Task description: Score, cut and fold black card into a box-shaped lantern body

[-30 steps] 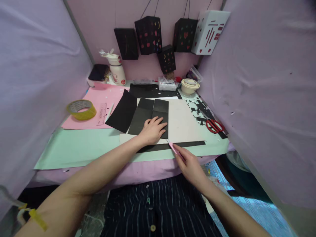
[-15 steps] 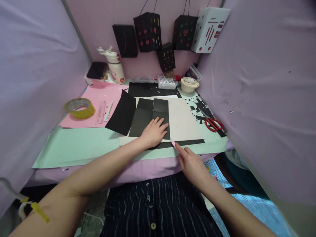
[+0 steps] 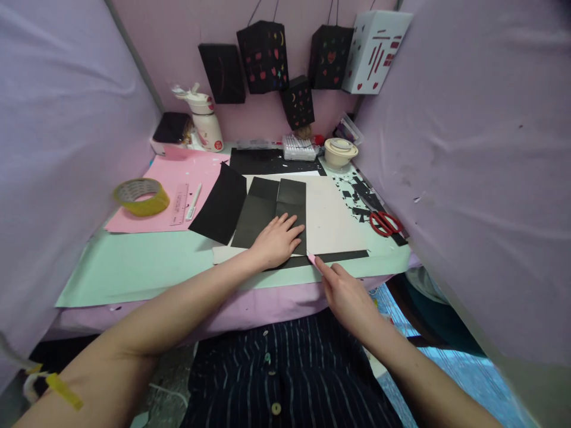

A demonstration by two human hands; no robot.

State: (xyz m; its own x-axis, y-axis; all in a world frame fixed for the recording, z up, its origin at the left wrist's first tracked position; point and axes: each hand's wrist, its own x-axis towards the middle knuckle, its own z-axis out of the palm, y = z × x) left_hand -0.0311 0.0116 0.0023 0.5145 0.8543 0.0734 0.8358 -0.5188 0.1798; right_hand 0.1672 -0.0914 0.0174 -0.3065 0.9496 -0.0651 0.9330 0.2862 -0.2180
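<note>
Head view: the left hand [image 3: 277, 239] lies flat, fingers spread, pressing the folded black paper [image 3: 272, 209] onto a white sheet [image 3: 332, 220] on the table [image 3: 134, 267]. The right hand [image 3: 345, 294] has its grip closed on a pink craft knife [image 3: 314, 262], tip at the paper's near right corner, touching a black strip [image 3: 341, 257]. Red scissors [image 3: 384, 223] lie well right; a tape roll [image 3: 140, 196] sits far left.

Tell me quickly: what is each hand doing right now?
Left hand: open, flat on the folded black paper.
Right hand: closed on a pink craft knife.
</note>
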